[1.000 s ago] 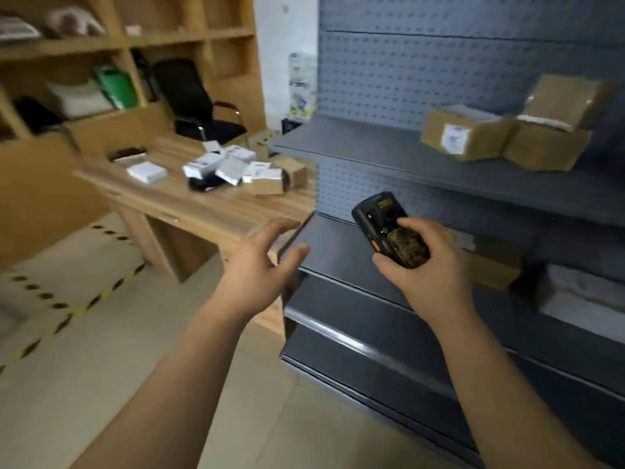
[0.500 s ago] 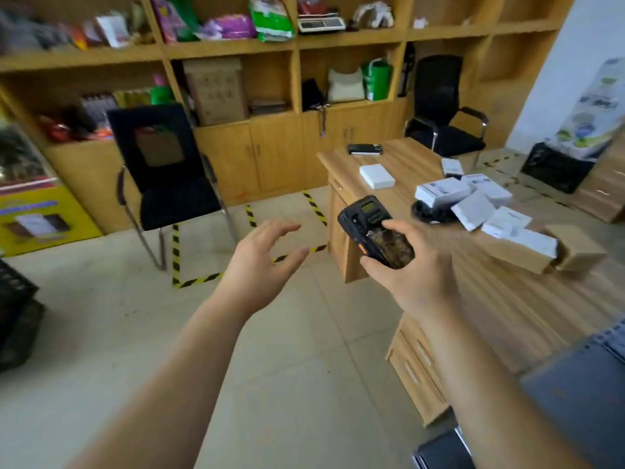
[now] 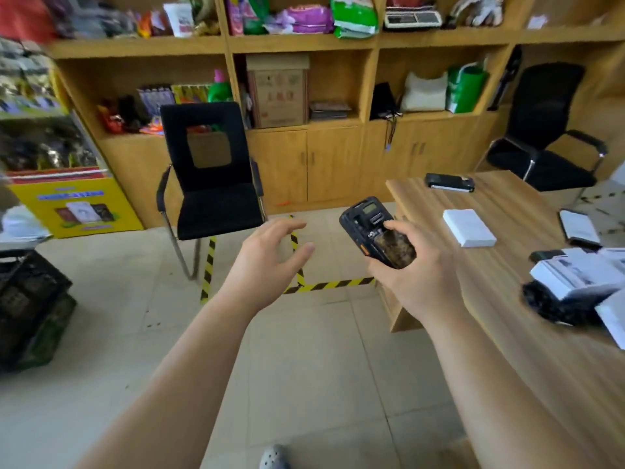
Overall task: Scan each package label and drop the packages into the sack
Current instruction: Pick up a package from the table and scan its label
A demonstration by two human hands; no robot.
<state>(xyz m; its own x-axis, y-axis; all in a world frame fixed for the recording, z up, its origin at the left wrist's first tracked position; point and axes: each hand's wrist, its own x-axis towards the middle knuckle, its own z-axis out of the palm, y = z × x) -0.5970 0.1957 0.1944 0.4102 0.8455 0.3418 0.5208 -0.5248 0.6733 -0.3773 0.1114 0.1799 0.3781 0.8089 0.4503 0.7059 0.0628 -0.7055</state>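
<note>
While I assess handling, findings run largest to smallest.
Desk [image 3: 527, 333]: wooden, at right; carries the packages.
Packages [image 3: 571, 277]: small white boxes piled at the desk's right edge, one apart [image 3: 469, 227]; I judge them light and rigid, best gripped across the flat sides.
Sack: not visible.
Right hand [image 3: 414, 270]: fingers wrapped round the scanner [image 3: 377, 236].
Left hand [image 3: 270, 262]: loosely spread, holding nothing.

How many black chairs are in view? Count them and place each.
2. One black chair stands on the floor left of centre, before the shelving; the other chair stands far right, behind the wooden desk. Others may be out of frame.
</note>
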